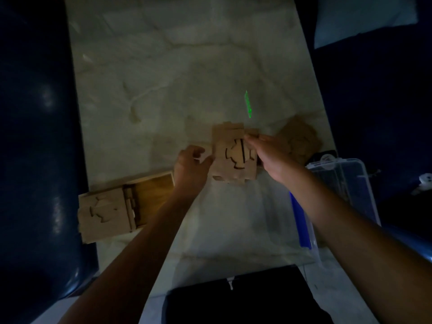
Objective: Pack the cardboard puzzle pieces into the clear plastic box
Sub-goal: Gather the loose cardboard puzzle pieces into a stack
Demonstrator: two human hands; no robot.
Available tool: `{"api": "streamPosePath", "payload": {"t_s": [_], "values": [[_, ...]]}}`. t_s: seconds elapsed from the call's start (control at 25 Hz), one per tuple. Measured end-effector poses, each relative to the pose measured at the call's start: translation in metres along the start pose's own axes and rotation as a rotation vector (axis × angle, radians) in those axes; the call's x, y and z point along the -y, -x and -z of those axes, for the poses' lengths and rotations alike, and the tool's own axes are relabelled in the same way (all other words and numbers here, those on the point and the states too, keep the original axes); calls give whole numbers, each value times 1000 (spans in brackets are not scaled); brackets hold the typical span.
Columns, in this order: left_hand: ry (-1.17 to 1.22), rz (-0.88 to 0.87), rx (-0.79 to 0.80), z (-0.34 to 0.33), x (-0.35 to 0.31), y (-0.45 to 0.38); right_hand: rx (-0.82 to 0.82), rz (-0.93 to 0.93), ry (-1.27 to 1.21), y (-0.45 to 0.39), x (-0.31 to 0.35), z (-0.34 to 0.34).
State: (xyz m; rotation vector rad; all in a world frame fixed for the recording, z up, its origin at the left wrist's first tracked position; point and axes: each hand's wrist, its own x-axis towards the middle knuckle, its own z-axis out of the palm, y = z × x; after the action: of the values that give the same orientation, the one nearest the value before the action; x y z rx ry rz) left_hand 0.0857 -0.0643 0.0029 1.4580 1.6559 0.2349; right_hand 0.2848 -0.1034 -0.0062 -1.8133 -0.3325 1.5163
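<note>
Table (pixel 187 66): pale marble top, fills centre of frame top to bottom, dim light. Dark seats both sides.

Box (pixel 346 183): clear plastic, right edge of frame at mid height, part off the table edge w/ a blue strip along its left side. Mostly hidden behind the right forearm; can't tell if any pieces are in it yet.

Wood tray (pixel 149 197): lower left of centre, w/ a cardboard piece (pixel 102 213) lying on its left end, cutout showing.

Stack (pixel 233 153): cardboard puzzle pieces, centre of frame, several layers, edges not lined up, top one w/ a curved cutout. More pieces (pixel 299 139) just right of it, behind the right hand, blurry.

Left hand (pixel 191 164): fingers curled, thumb touching the stack's left edge. Right hand (pixel 268 150): fingertips pressed on the stack's top right corner. Both narrow, squeezing the stack between them, prob. squaring it up or about to lift.

Risks, as I judge:
- Stack is uneven, so a lift by the edges could fan it out and drop lower pieces.
- Box overhangs the table; a push w/ the right arm could tip it off.
- Poor light, so the far pieces and the one at lower left could be missed.
</note>
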Motion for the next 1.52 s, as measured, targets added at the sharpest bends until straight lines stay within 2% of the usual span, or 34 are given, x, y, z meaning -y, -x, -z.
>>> {"api": "streamPosePath", "payload": {"t_s": [0.08,0.24,0.36,0.52,0.76,0.92,1.2,1.32,1.52], "values": [[33,100,49,-3,7,-2,-13,-58,20,-1,-6,6],[252,227,300,-19,15,-3,29,-157,121,-4,-18,12],[353,289,327,-27,20,3,54,-179,173,-6,-28,14],[411,340,353,-32,25,6,-39,-158,191,-1,-39,17],[435,362,243,-47,23,0,-222,-8,233,0,-51,21],[426,356,134,-62,14,-10,-291,60,386,-9,-44,16],[173,208,36,-70,0,-17,-303,26,445,-23,-42,4],[155,227,19,-68,2,-20,-293,41,454,-23,-46,-1],[98,166,-37,-59,11,-23,-286,120,497,-21,-52,-14]]}}
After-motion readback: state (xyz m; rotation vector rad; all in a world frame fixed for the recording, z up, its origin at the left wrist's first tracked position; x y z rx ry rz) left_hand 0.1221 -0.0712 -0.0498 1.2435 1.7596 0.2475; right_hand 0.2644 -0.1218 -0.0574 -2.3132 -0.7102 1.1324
